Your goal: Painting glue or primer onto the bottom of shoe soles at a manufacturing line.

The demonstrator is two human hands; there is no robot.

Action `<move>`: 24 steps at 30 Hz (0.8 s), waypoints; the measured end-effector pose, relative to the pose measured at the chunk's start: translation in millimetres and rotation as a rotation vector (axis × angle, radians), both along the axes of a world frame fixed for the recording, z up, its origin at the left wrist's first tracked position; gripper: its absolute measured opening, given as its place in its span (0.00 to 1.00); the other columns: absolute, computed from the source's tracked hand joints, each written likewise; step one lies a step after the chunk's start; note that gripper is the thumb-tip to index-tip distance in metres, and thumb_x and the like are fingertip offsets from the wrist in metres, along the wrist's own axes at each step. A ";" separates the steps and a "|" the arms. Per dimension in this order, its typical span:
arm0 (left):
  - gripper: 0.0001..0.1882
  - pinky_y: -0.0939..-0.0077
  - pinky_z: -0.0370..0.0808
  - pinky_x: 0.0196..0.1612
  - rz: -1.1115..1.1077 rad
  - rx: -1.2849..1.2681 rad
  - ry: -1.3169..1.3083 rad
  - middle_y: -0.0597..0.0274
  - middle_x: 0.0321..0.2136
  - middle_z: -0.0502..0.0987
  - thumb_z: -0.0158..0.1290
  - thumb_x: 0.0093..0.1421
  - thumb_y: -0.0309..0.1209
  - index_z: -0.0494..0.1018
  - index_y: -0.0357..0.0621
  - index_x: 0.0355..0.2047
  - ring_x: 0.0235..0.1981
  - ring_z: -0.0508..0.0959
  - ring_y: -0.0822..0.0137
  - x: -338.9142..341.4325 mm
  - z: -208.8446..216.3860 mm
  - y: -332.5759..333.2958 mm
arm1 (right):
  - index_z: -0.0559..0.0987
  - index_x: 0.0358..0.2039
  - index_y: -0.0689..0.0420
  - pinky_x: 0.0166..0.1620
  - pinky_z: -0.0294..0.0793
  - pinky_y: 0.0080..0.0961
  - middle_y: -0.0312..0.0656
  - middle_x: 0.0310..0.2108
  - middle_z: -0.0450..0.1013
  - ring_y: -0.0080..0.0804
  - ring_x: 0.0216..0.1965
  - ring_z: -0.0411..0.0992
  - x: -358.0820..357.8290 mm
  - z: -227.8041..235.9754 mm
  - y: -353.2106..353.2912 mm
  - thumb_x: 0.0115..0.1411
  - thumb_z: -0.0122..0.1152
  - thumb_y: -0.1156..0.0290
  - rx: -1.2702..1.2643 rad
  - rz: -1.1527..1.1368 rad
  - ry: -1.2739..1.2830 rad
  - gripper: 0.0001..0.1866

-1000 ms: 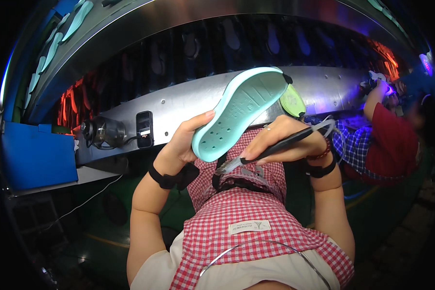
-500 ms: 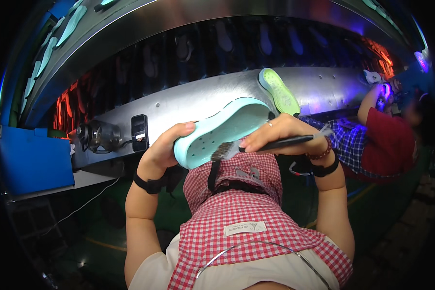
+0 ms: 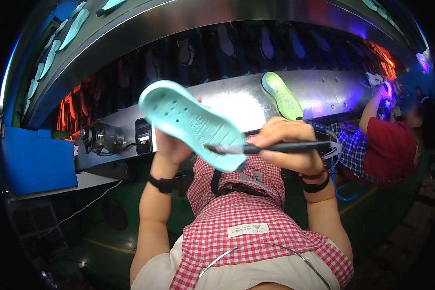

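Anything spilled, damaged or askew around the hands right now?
Nothing stands out: the mint sole in the left hand looks whole, the right hand grips the brush, the lime-green sole lies on the metal bench, and no spill shows.

The red-white checked apron (image 3: pixel 212 212) has on its chest a whitish label (image 3: pixel 248 230) w/ dark print, incl. sm. triangular emblem (image 3: pixel 256 227) near the right end. The aqua sole (image 3: pixel 166 124) carries moulded lettering approx. in its middle, but this is too sm. & blurred to read.
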State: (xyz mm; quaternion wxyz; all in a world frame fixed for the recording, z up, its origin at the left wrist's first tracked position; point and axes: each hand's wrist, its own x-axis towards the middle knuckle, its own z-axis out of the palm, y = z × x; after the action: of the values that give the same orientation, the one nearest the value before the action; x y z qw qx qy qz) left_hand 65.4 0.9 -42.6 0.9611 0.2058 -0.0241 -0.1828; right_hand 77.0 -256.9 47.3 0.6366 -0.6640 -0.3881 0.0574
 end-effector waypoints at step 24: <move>0.47 0.50 0.67 0.48 0.574 0.006 -0.028 0.53 0.36 0.72 0.23 0.50 0.71 0.60 0.42 0.50 0.37 0.73 0.57 3.6 13.1 -40.5 | 0.79 0.33 0.58 0.34 0.70 0.19 0.42 0.27 0.76 0.28 0.27 0.73 -1.5 -17.1 24.0 0.44 0.65 0.75 -0.066 0.216 0.057 0.12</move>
State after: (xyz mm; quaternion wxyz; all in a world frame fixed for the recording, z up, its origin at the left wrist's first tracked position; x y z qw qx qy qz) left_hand 69.0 -39.6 -29.4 0.9725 0.2093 0.0222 0.0996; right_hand 75.5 -233.0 30.1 0.6151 -0.6372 -0.4370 0.1572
